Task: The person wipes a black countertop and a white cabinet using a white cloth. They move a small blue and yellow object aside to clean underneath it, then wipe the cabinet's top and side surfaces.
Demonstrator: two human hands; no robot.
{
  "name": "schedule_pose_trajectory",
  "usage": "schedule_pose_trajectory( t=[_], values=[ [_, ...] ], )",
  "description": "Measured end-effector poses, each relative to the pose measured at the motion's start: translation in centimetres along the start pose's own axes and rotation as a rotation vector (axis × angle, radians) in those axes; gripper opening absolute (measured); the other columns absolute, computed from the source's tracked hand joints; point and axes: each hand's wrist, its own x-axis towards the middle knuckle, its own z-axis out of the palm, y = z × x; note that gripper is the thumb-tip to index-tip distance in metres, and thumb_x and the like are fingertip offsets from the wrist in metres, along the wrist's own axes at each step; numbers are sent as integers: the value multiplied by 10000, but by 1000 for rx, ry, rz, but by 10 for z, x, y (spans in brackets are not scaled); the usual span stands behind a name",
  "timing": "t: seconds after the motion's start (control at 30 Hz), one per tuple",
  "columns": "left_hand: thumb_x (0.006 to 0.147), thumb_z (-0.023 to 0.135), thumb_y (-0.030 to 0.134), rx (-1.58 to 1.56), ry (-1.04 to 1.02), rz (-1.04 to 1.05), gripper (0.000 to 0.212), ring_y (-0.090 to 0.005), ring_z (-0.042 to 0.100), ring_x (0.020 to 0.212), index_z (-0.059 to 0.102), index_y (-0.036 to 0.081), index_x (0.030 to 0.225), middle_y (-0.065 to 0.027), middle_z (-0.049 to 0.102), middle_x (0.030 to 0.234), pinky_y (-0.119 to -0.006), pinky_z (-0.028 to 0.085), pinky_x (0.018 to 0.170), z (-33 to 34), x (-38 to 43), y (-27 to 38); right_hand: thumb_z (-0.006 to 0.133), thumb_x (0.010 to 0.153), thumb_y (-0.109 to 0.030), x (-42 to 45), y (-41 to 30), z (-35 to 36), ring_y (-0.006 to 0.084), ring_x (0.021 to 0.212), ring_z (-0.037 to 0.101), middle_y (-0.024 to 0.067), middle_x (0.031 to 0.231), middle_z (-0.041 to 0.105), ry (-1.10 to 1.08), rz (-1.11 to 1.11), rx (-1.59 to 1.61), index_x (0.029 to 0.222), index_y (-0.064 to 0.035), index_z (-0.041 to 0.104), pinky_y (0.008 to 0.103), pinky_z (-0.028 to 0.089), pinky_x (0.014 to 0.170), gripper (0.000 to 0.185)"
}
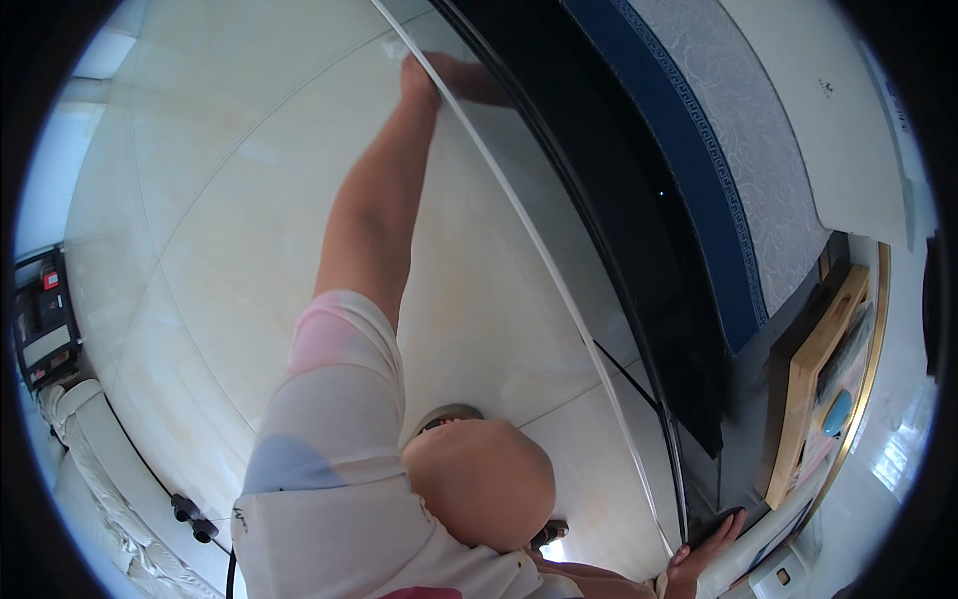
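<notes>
My left arm reaches far across the pale glossy tiled floor (247,187). At its end my left hand (420,78) is low beside a thin white strip (524,213), which crosses the picture at a slant. A small whitish patch shows by its fingers; what it is cannot be told, and the fingers are hardly visible. My right hand (700,550) rests at the near dark corner of a long black cabinet (629,187), with fingers stretched and thumb apart. My bare knee (483,483) is bent between the arms.
A blue patterned runner (692,187) and pale cloth (771,150) lie on the cabinet, by a large white panel (838,112). A wooden tray-like frame (804,389) stands at right. At left are a white-covered sofa (120,479) and a dark shelf (49,322). A black cord lies near the cabinet.
</notes>
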Motion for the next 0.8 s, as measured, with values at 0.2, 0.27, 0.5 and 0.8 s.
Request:
schedule_pose_trajectory(
  t=[0.2, 0.27, 0.5, 0.8],
  values=[
    [897, 416, 27, -348, 150, -11, 407, -274, 540, 1104, 456, -16, 1300, -169, 545, 1204, -341, 452, 929, 16, -94, -9, 268, 942, -529, -6, -15, -2, 451, 1344, 260, 273, 1462, 249, 56, 57, -38, 1421, 29, 254, 559, 196, 1083, 736],
    [878, 398, 6, -66, 140, 161, 511, -237, 519, 1136, 359, 17, 1387, -149, 468, 1315, -312, 440, 934, 36, -162, 47, 335, 933, -540, -4, -21, -3, 448, 1269, 352, 280, 1399, 329, 155, 12, -47, 1365, 57, 340, 538, 284, 1045, 737],
    [961, 334, 210, 285, -352, 566, 637, -243, 6, 1431, 31, -16, 1473, -145, 0, 1558, -347, 102, 1130, 98, -294, 89, 371, 952, -444, 6, -36, -16, 453, 1210, 421, 266, 1341, 420, 222, -65, -154, 1344, 44, 391, 530, 337, 1023, 626],
    [980, 287, 435, -124, -45, 615, 638, -296, 208, 1376, 256, -29, 1417, -174, 278, 1461, -357, 129, 1127, 113, -63, 197, 346, 951, -489, 2, -30, -6, 445, 1244, 405, 249, 1370, 408, 239, -23, -125, 1371, 20, 363, 562, 291, 1045, 660]
  ],
)
